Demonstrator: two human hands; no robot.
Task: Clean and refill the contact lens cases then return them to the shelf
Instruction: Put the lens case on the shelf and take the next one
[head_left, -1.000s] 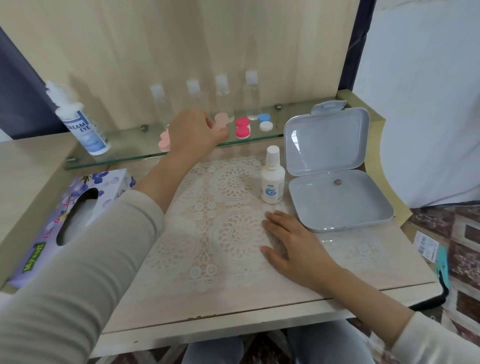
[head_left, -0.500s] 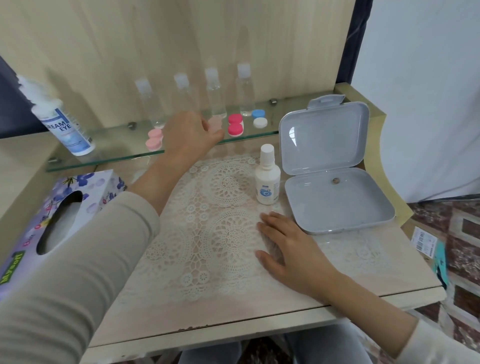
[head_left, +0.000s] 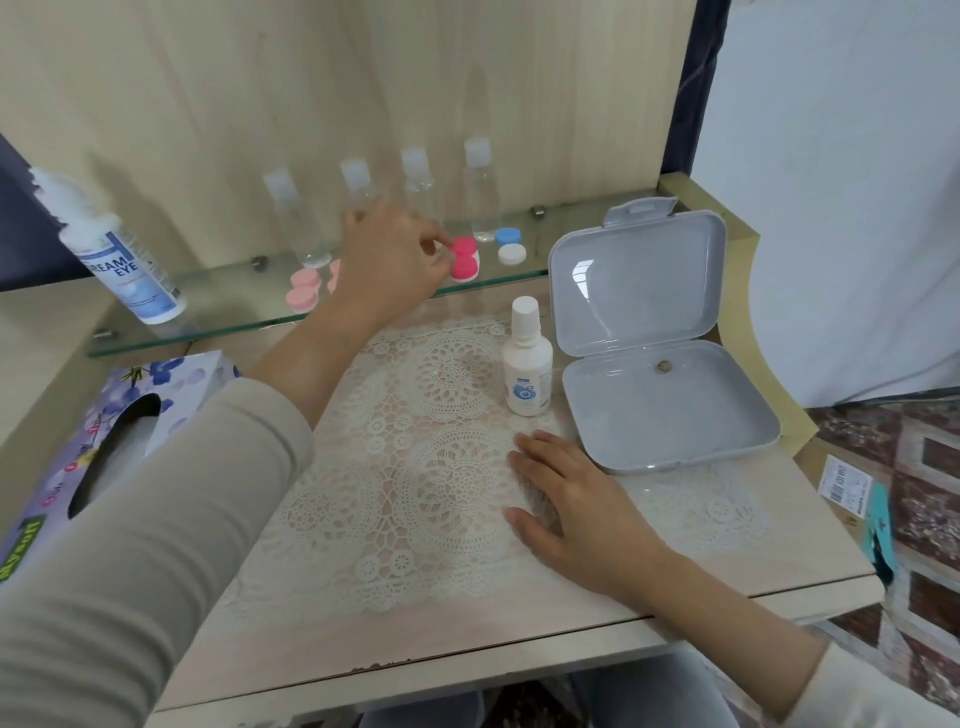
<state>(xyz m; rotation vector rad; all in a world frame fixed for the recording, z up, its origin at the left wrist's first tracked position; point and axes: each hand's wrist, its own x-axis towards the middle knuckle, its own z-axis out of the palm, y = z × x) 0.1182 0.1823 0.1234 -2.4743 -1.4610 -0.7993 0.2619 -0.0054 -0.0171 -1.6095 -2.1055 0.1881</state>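
Note:
My left hand (head_left: 395, 265) reaches onto the glass shelf (head_left: 234, 319), and its thumb and forefinger pinch the left edge of a hot pink lens case (head_left: 464, 258). A light pink lens case (head_left: 301, 292) lies left of the hand, and another light pink case (head_left: 334, 275) is half hidden behind it. A blue and white lens case (head_left: 510, 246) sits to the right. A small white solution bottle (head_left: 527, 364) stands on the lace mat (head_left: 415, 467). My right hand (head_left: 566, 499) rests flat on the mat, holding nothing.
A large Dream Eye bottle (head_left: 122, 265) stands at the shelf's left end. Several clear small bottles (head_left: 480, 192) line the back of the shelf. An open grey plastic box (head_left: 670, 410) lies at the right, and a tissue box (head_left: 98, 441) at the left.
My left hand has moved right along the shelf, off the light pink case and onto the hot pink one. My right hand has stayed flat on the mat.

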